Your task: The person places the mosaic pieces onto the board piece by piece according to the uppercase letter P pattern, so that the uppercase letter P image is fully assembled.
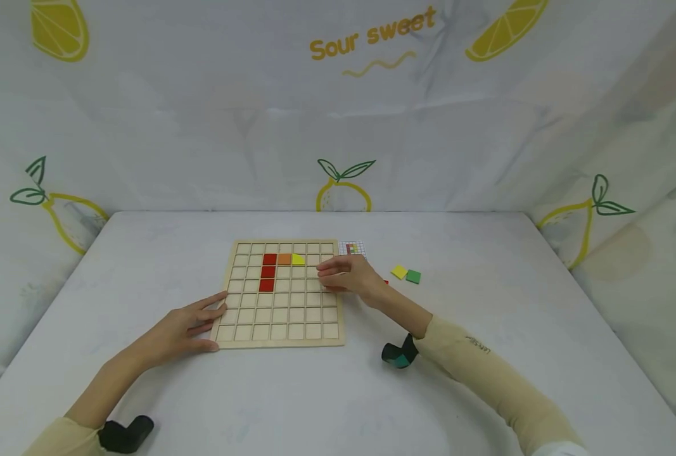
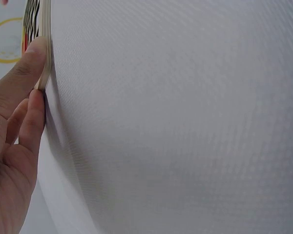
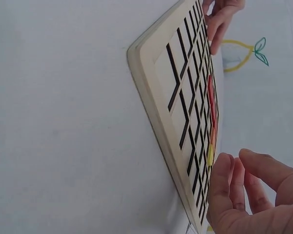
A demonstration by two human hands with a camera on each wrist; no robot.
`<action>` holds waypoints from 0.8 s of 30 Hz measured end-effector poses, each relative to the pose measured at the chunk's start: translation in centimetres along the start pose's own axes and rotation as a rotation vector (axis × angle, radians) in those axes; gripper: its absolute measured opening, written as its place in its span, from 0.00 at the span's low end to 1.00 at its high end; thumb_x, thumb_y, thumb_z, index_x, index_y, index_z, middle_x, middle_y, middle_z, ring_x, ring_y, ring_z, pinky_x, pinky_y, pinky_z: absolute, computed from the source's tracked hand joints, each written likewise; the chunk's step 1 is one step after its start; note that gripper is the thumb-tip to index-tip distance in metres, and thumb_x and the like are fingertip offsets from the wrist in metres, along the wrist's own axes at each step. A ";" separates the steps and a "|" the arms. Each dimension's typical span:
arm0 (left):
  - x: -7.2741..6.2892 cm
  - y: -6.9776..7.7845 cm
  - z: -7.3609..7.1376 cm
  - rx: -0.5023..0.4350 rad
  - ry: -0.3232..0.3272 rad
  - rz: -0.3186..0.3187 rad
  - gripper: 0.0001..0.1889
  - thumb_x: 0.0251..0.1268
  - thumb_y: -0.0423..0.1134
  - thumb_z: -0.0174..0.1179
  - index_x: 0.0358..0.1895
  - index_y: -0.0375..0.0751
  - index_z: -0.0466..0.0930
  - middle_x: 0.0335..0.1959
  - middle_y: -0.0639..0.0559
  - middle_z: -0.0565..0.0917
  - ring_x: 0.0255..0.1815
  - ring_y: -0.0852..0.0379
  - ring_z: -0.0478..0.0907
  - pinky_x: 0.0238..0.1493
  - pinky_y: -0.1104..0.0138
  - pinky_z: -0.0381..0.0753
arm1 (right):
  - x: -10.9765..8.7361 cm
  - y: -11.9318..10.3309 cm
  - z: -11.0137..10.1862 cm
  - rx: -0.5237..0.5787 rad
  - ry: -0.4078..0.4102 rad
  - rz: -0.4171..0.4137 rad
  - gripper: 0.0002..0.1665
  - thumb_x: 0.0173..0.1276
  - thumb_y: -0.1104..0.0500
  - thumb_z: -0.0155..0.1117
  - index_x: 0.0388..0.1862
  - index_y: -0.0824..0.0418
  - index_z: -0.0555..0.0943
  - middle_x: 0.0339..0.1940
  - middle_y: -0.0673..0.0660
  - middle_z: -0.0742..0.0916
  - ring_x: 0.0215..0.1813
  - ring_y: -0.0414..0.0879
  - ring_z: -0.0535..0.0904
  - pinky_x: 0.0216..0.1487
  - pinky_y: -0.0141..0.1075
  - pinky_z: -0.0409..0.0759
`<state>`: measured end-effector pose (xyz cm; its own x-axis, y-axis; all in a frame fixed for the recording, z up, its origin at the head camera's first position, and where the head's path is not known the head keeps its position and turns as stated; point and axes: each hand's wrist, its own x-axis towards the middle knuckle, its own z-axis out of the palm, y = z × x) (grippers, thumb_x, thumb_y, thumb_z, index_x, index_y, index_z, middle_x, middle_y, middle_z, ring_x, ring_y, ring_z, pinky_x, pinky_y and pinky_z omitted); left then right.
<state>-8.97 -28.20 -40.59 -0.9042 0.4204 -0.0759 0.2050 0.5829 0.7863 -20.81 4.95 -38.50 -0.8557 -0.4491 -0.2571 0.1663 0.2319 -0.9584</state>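
Note:
A square wooden grid board (image 1: 283,345) lies on the table. In its upper rows sit red tiles (image 1: 268,272) in a column, with an orange tile (image 1: 284,259) and a yellow piece (image 1: 298,259) beside the top one. My left hand (image 1: 172,332) rests at the board's lower left corner, its fingers stretched along the left edge and thumb at the front. Over the right edge hovers my right hand (image 1: 351,275), its fingertips pointing left toward the yellow piece. In the right wrist view its thumb (image 3: 263,163) and fingers are slightly apart, with no tile showing between them.
A small printed card (image 1: 351,246) with a coloured grid pattern lies at the board's upper right, partly behind my right hand. Farther right are a loose yellow tile (image 1: 399,272) and a green tile (image 1: 414,277). A white lemon-print cloth (image 1: 246,145) stands behind the table.

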 end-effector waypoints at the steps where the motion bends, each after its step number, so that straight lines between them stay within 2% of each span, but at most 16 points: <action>1: 0.0 0.0 0.0 -0.002 0.000 0.000 0.37 0.51 0.34 0.70 0.63 0.19 0.65 0.73 0.31 0.54 0.66 0.33 0.61 0.57 0.63 0.79 | -0.2 0.0 -0.3 0.004 0.002 0.000 0.19 0.64 0.72 0.64 0.54 0.73 0.78 0.48 0.67 0.84 0.43 0.45 0.84 0.49 0.39 0.86; 5: -0.1 0.0 0.0 -0.009 -0.001 0.005 0.37 0.51 0.34 0.70 0.63 0.19 0.65 0.73 0.31 0.54 0.66 0.33 0.61 0.57 0.64 0.79 | -0.8 0.3 -1.8 -0.011 0.029 -0.001 0.19 0.64 0.72 0.63 0.55 0.73 0.78 0.51 0.68 0.83 0.47 0.49 0.83 0.49 0.38 0.86; 10: -0.1 0.0 0.0 -0.021 0.004 0.016 0.37 0.51 0.34 0.70 0.63 0.19 0.66 0.73 0.32 0.54 0.67 0.33 0.60 0.58 0.64 0.79 | -1.6 0.8 -4.1 -0.031 0.086 0.021 0.20 0.65 0.69 0.64 0.56 0.71 0.77 0.53 0.67 0.82 0.47 0.49 0.84 0.49 0.36 0.86; 15: -0.2 0.0 0.0 -0.024 0.005 0.017 0.37 0.51 0.34 0.70 0.63 0.19 0.65 0.73 0.32 0.54 0.67 0.33 0.60 0.58 0.63 0.79 | -2.6 1.6 -6.4 -0.061 0.118 0.003 0.21 0.67 0.67 0.63 0.58 0.72 0.75 0.55 0.69 0.81 0.48 0.50 0.83 0.51 0.35 0.84; 22: -0.2 -0.1 0.0 -0.029 0.012 0.038 0.37 0.51 0.34 0.70 0.63 0.19 0.66 0.73 0.31 0.55 0.66 0.35 0.61 0.57 0.64 0.79 | -3.7 2.8 -8.7 -0.164 0.151 -0.035 0.22 0.68 0.65 0.62 0.60 0.72 0.74 0.56 0.69 0.81 0.51 0.53 0.82 0.52 0.33 0.84; 24: -0.2 -0.2 0.0 -0.029 0.019 0.043 0.37 0.51 0.35 0.71 0.63 0.19 0.66 0.73 0.31 0.55 0.67 0.39 0.63 0.57 0.64 0.79 | -4.0 3.2 -9.0 -0.195 0.167 -0.036 0.22 0.68 0.65 0.62 0.59 0.71 0.75 0.56 0.68 0.81 0.52 0.53 0.81 0.52 0.31 0.84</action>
<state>-8.78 -28.40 -40.74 -0.9018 0.4311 -0.0302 0.2333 0.5444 0.8057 -21.26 15.24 -39.43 -0.9311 -0.3151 -0.1835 0.0502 0.3877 -0.9204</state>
